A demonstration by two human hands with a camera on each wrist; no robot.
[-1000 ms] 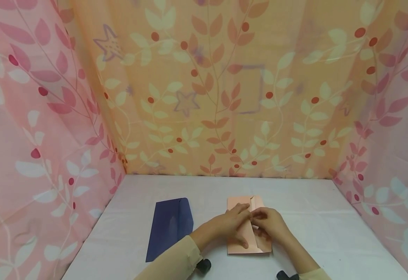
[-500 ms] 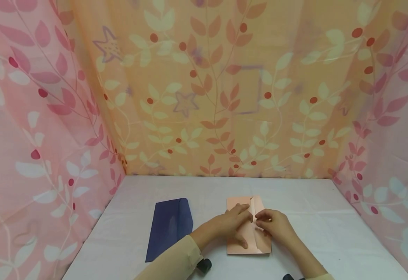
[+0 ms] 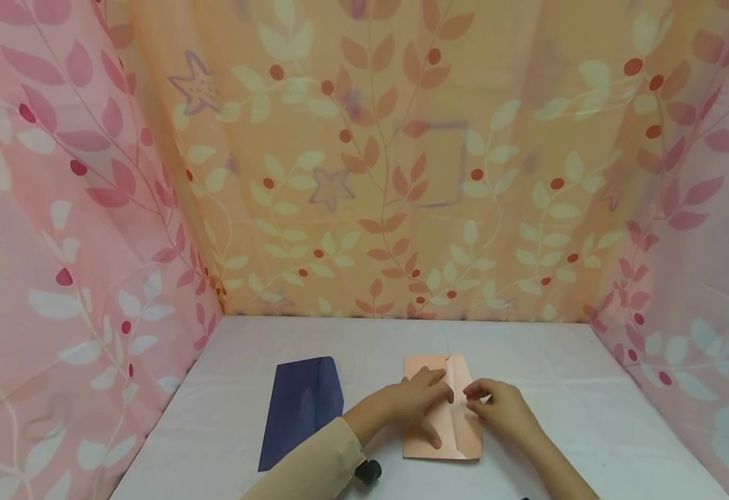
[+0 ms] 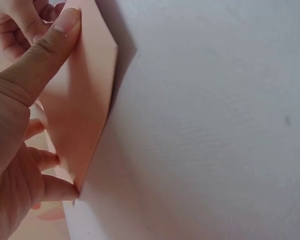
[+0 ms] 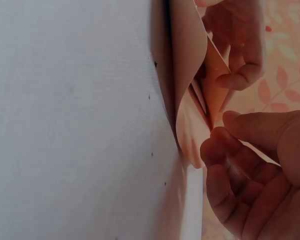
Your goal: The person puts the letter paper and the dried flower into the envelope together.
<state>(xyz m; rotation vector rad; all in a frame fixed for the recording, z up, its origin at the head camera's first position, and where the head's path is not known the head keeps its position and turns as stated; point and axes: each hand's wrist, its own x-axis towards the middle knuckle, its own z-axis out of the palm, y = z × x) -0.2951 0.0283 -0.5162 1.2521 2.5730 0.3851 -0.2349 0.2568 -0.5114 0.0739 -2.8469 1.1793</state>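
Observation:
A peach-coloured envelope [image 3: 425, 417] lies on the white table, its crease running lengthwise towards the right side. My left hand [image 3: 417, 404] rests across its body with the fingers spread. In the left wrist view the left thumb [image 4: 55, 50] presses on the paper, while other fingertips touch its edge. My right hand [image 3: 503, 408] pinches at the envelope's flap [image 5: 190, 125], thumb and forefinger close together. Seen from the right wrist, the flap bows up at these fingertips and the envelope's mouth gapes beside it.
A dark blue envelope [image 3: 292, 410] lies to the left, partly behind the left sleeve [image 3: 321, 462]. The white table [image 3: 546, 361] is bounded by a leaf-patterned curtain [image 3: 339, 229] at the back and pink patterned cloth [image 3: 89, 264] on both sides.
My right hand has moved slightly right, from the crease out over the flap, which looks lighter and flatter. The left hand stays on the envelope. The head view has tilted slightly.

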